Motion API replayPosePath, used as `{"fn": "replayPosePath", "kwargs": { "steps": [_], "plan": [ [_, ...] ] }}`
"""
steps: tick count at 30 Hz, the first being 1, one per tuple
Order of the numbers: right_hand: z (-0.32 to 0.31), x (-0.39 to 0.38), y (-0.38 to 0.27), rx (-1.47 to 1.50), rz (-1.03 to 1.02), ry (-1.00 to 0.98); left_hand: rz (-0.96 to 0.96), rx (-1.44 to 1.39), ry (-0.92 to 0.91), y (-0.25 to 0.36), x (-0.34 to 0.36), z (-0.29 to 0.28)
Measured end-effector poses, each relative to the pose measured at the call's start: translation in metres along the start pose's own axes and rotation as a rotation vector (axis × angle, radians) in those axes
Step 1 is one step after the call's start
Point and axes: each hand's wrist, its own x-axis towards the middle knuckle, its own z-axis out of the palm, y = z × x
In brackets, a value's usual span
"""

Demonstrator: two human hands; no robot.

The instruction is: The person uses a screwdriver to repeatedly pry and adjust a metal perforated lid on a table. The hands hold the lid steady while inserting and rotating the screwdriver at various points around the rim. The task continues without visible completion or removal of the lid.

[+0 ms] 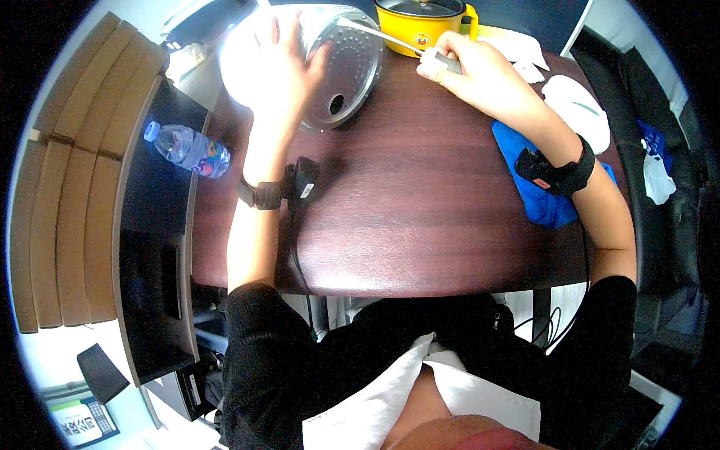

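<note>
My left hand [289,71] rests with spread fingers over a round white piece [244,64], washed out by glare. Beside its thumb is a clear, round, dotted cover or tray [354,71] with a dark oval spot near its lower edge. In my right hand [465,64], closed fingers grip the grey-and-white end of a thin white stem or cord [379,33]. That stem runs left toward the clear round piece. Its exact kind I cannot make out. Just beyond my right hand stands a yellow pot [409,26] with a dark lid and a cartoon face.
A blue cloth [551,214] lies under my right wrist, near a rounded white object [576,109] and white tissues [517,46]. On the left a water bottle [187,150] lies tilted at the brown table's [405,202] edge. Black straps with cables circle both wrists.
</note>
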Motion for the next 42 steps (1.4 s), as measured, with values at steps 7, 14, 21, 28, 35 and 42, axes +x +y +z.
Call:
{"fn": "replayPosePath", "kwargs": {
  "steps": [7, 14, 21, 28, 35, 42],
  "plan": [
    [-0.011, 0.006, -0.006, -0.085, -0.043, -0.115, -0.011, -0.020, -0.046, 0.002, 0.002, -0.006],
    [-0.014, 0.012, -0.003, -0.013, -0.026, -0.263, -0.245, -0.236, -0.236, 0.011, 0.001, -0.015],
    [-0.016, 0.027, -0.001, -0.033, -0.219, -0.171, -0.211, -0.186, -0.201, 0.010, -0.001, -0.014],
    [-0.013, 0.029, 0.001, -0.168, -0.320, -0.099, -0.261, -0.207, -0.231, 0.013, 0.000, -0.018],
    [-0.021, 0.030, -0.014, -0.332, -0.278, -0.162, -0.264, -0.211, -0.231, 0.012, -0.002, -0.017],
    [-0.010, 0.032, -0.007, -0.153, -0.340, -0.090, -0.218, -0.216, -0.172, 0.011, -0.002, -0.016]
  ]
}}
